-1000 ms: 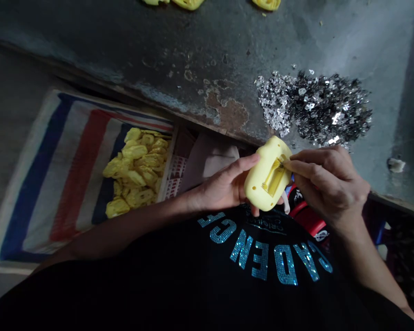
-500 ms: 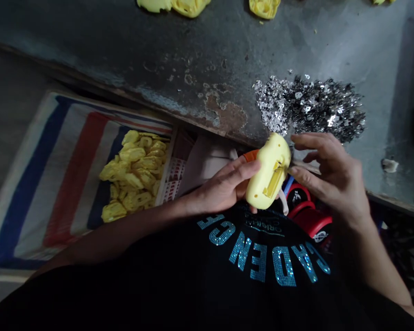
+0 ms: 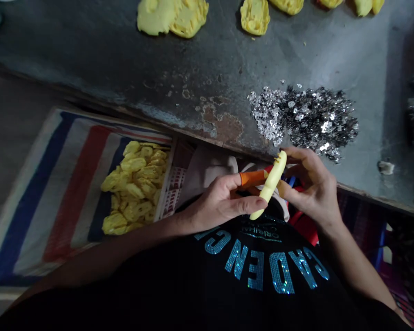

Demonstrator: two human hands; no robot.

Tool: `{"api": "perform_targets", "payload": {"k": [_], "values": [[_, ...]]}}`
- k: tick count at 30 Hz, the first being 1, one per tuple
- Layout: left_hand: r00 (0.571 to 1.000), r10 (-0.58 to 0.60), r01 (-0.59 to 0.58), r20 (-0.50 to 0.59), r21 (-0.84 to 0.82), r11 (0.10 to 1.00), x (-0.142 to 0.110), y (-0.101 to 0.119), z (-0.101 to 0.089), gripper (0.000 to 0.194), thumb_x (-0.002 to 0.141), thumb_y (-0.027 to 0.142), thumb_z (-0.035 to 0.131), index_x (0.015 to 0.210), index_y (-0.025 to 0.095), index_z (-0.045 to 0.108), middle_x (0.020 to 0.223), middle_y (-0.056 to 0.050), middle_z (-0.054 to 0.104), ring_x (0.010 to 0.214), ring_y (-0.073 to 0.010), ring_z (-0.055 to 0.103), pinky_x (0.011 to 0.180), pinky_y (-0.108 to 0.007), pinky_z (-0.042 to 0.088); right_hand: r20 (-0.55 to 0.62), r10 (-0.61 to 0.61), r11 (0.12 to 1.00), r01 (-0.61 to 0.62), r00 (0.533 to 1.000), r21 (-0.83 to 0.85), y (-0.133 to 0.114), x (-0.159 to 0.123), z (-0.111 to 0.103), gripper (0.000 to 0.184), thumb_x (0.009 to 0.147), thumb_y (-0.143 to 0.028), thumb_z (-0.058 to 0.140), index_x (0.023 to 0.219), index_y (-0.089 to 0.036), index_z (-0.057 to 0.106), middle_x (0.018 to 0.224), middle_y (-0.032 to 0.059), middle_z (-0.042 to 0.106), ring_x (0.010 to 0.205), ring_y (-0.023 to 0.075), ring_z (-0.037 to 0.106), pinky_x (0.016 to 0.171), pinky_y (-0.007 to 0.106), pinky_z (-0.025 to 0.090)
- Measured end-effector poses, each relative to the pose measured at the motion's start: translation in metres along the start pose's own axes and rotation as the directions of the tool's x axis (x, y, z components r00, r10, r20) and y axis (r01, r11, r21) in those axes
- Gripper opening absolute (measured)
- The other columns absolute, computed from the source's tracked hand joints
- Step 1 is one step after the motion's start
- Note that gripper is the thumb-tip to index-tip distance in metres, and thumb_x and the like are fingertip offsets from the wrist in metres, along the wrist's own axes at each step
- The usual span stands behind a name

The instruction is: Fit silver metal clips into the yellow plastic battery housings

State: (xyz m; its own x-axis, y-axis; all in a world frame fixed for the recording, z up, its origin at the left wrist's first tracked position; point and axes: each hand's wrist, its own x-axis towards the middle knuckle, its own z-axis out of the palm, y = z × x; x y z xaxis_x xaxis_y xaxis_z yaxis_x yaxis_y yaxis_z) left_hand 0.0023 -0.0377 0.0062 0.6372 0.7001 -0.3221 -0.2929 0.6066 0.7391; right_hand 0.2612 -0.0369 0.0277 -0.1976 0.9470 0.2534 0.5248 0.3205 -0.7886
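A yellow plastic shell [image 3: 271, 181] is turned nearly edge-on in front of my chest, its battery recess out of sight. My left hand [image 3: 224, 202] grips it from the left, thumb on its lower end and the orange-covered index finger [image 3: 253, 178] behind its middle. On the other side, my right hand [image 3: 312, 184] curves its fingers to the shell's upper end, the thumb against its right edge. Part of the right fingers is hidden. Just beyond the hands, a pile of small shiny metal plates [image 3: 307, 117] lies on the worn grey table [image 3: 124, 59].
Several yellow shell halves [image 3: 255, 17] lie along the far side of the table. To the left below it, a crate lined with striped cloth [image 3: 79, 193] holds a heap of yellow plastic parts [image 3: 138, 184]. A small whitish lump [image 3: 386, 168] sits near the table's right edge.
The shell has turned from showing its recessed face to edge-on. My right hand left the recess, opened beside the shell, then closed in on its right side. The view has tipped up slightly.
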Motion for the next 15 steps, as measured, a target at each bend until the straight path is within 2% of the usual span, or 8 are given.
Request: {"api": "perform_targets", "payload": {"k": [2,6,10,13,15], "values": [[0.999,-0.03,0.031,-0.032,0.009,0.999,0.001,0.002,-0.001,0.062,0.087,0.047,0.108,0.14,0.021,0.092,0.109,-0.008,0.09,0.088,-0.0166,0.075,0.078,-0.024,0.058,-0.022,0.007,1.0,-0.008,1.0,-0.006,0.001,-0.005,0.002,0.056,0.097,-0.025,0.089,0.15,-0.031,0.071,0.136,0.0088,0.081,0.11,0.0271,0.081,0.086,0.043,0.071],[0.997,-0.025,0.027,-0.072,0.019,0.999,0.011,0.006,-0.003,0.053,0.079,0.051,0.112,0.119,0.019,0.098,0.112,-0.009,0.093,0.092,-0.0178,0.079,0.084,-0.025,0.061,-0.037,-0.022,0.996,0.018,0.999,-0.085,-0.002,-0.003,0.002,0.056,0.097,-0.024,0.09,0.15,-0.03,0.072,0.136,0.0093,0.082,0.106,0.0257,0.08,0.086,0.043,0.072],[0.997,-0.012,0.007,-0.073,-0.073,0.997,0.017,0.002,-0.017,0.048,0.074,0.05,0.114,0.106,0.02,0.095,0.1,-0.007,0.093,0.087,-0.0184,0.083,0.082,-0.026,0.064,0.054,-0.051,0.994,0.056,0.997,-0.093,-0.002,0.015,-0.003,0.053,0.101,-0.032,0.09,0.151,-0.029,0.073,0.138,0.0097,0.084,0.108,0.0262,0.082,0.086,0.043,0.072],[0.995,0.048,-0.064,-0.085,-0.196,0.979,0.014,0.003,-0.031,0.05,0.076,0.044,0.113,0.114,0.023,0.088,0.106,-0.006,0.094,0.098,-0.0253,0.089,0.088,-0.033,0.068,0.1,-0.065,0.996,0.07,0.993,-0.047,0.007,0.037,-0.015,0.047,0.105,-0.037,0.089,0.15,-0.032,0.076,0.135,0.0081,0.085,0.11,0.027,0.083,0.087,0.044,0.071],[0.988,0.11,-0.131,-0.105,-0.227,0.965,0.009,0.01,-0.038,0.057,0.081,0.042,0.11,0.128,0.027,0.082,0.123,-0.006,0.094,0.11,-0.03,0.09,0.095,-0.04,0.071,0.025,-0.097,0.977,0.1,0.995,-0.189,0.017,0.05,-0.022,0.029,0.107,-0.035,0.086,0.137,-0.033,0.083,0.128,0.0071,0.086,0.113,0.0292,0.082,0.093,0.048,0.068]]}}
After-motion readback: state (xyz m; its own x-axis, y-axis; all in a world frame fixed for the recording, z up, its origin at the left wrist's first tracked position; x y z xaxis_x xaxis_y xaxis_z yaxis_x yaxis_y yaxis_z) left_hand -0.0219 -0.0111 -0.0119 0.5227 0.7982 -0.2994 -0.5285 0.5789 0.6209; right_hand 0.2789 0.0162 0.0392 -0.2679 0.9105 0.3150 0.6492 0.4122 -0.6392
